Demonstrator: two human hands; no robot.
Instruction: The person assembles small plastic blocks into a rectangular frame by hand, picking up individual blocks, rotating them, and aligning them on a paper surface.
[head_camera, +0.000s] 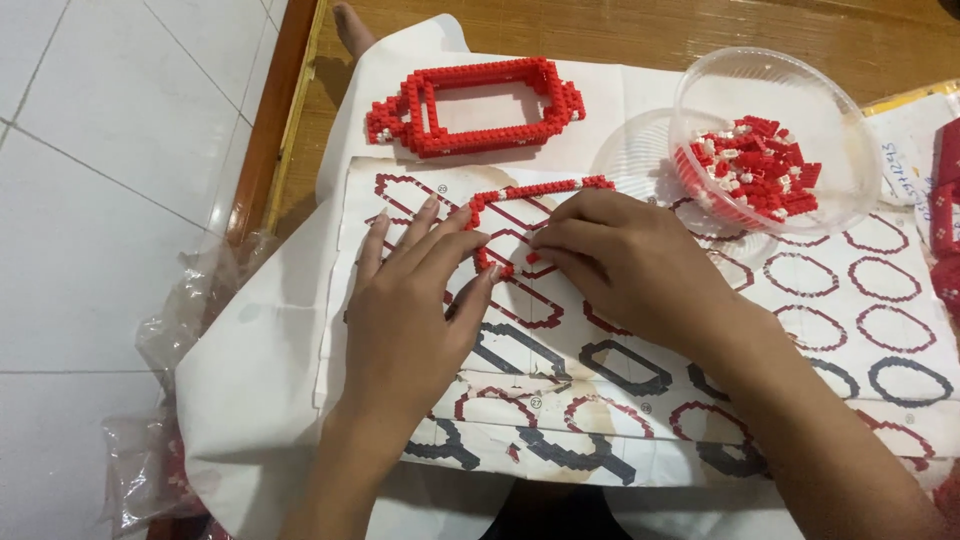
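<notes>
On paper sheet (300, 330), two hands, left hand (405, 300), right hand (620, 255), grips pinching one brick outline (530, 192)

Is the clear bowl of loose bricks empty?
No, the clear plastic bowl holds a pile of small red and white bricks.

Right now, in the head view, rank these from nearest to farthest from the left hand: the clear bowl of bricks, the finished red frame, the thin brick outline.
1. Thin brick outline, touching the left hand fingertips.
2. Finished red frame, above it.
3. Clear bowl of bricks, far right.
</notes>
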